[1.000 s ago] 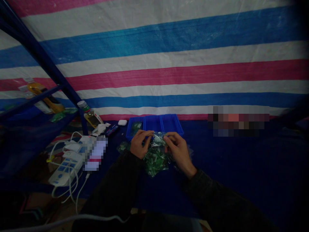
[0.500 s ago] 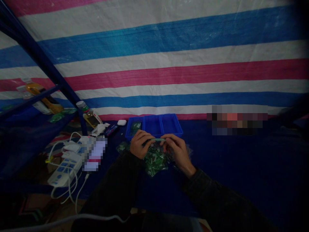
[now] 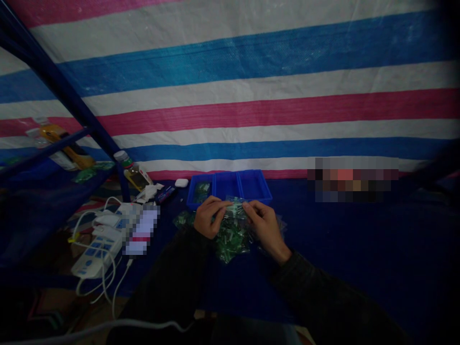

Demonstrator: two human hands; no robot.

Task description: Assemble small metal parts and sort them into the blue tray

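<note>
fingers point(image 3: 224, 203) of my left hand point(image 3: 209, 218) and fingers point(image 3: 249, 207) of my right hand point(image 3: 264, 225) close in a narrow pinch on a small clear plastic bag point(image 3: 235, 208), which holds something green and sits between the two hands. from here i see a heap of bagged green circuit boards point(image 3: 230, 242) just below the fingers, lying on a dark blue sheet point(image 3: 334, 249). another bagged board point(image 3: 183, 219) lies just left of my left hand. just beyond the fingers stands a blue plastic tray point(image 3: 258, 189) with three compartments, and a bagged board point(image 3: 202, 190) lies in the leftmost one. well left of the fingers are a small white case point(image 3: 181, 182), a plastic bottle point(image 3: 134, 175) and a white power strip point(image 3: 95, 254) with cables. a striped tarpaulin point(image 3: 230, 110) hangs beyond the fingers.
</note>
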